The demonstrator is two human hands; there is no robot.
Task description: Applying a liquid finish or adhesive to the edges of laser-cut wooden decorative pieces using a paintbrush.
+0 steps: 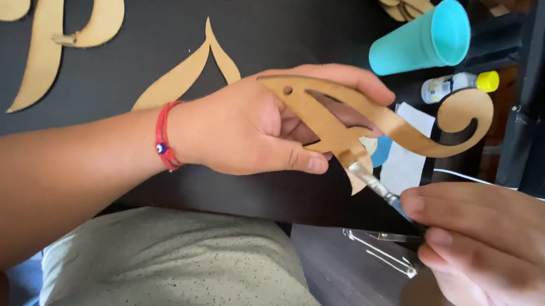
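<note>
I am watching my left hand (255, 129) gripping a flat, tan wooden cut-out with a curling scroll end (379, 119), fingers wrapped behind it and the thumb pressing its lower edge, so the piece is hanging in the air above the black board (131, 51). My right hand (492, 248) is pinching a thin paintbrush with a metal ferrule (374, 182), fingers closed narrowly on the handle, and the bristle tip is touching the pointed lower tab of the cut-out. A red cord bracelet with a blue bead (163, 139) is sitting on my left wrist. Behind the scroll, an overturned turquoise plastic cup (424, 38) is lying beside a small bottle with a yellow cap (459, 85). Larger tan wooden letter shapes (69, 24) are lying flat on the board.
</note>
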